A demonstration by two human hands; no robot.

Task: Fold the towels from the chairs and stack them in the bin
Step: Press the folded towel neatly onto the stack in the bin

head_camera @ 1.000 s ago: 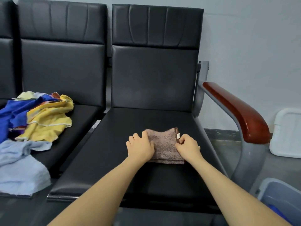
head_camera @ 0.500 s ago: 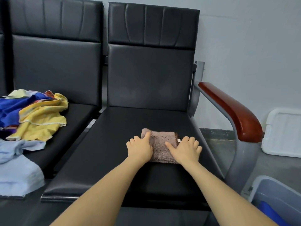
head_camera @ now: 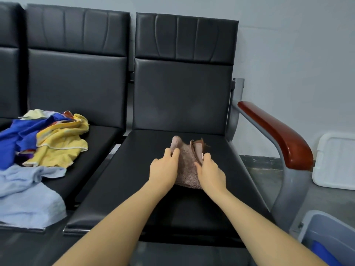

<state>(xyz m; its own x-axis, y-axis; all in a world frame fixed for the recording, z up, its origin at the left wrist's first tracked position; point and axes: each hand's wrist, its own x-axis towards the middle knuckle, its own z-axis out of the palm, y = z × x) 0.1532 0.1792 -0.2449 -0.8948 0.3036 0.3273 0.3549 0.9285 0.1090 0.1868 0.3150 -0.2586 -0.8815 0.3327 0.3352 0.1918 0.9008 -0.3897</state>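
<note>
While both hands [head_camera: 163,169] [head_camera: 211,170] pinch the folded brown towel [head_camera: 187,164] between curled fingers, unfolded towels [head_camera: 48,146] wait; the bin [head_camera: 315,225] remains unfilled.

I have just one view, from the camera on my head, looking forward and down over my forearms onto the black chair seat [head_camera: 172,189] close in front of me. The chair backs fill the upper left of the frame, with the grey wall [head_camera: 297,54] at upper right. The wide lens catches the bin [head_camera: 315,225] at lower right.
</note>
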